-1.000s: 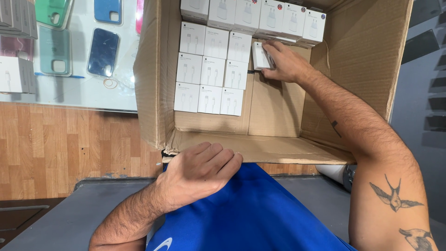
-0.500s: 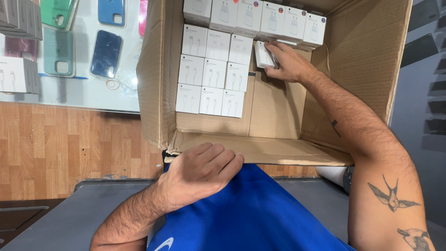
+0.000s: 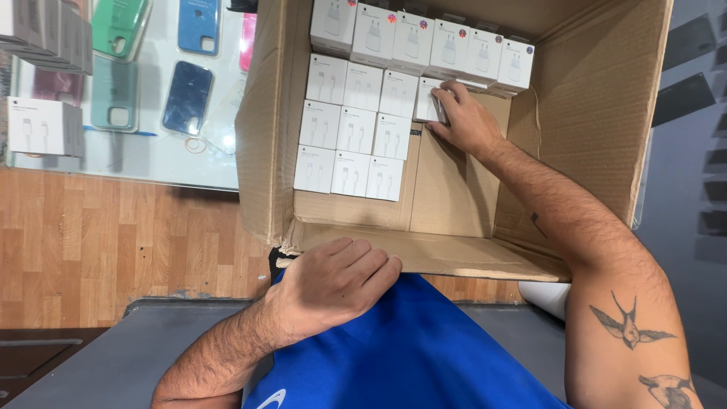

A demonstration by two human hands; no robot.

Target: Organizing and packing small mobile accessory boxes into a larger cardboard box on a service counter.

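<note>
White small box [image 3: 429,108] is gripped by the right hand [image 3: 463,121] inside the carton [image 3: 261,136], beside the packed rows [image 3: 352,129], while the left hand [image 3: 333,284], fingers loosely curled, is rested on the near flap [image 3: 454,256].

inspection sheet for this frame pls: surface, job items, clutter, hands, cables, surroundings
Surface: cardboard box lying open, its floor partly bare.
Job's things: small white boxes packed in rows inside; a taller row of white boxes along the back.
Clutter: phone cases and a white cable box on the glass counter.
Hands: right hand on one white box in the top row; left hand resting flat on the near flap, holding nothing.
Cables: nothing seen loose.
Surroundings: wood-pattern floor, grey mat, blue garment.
</note>
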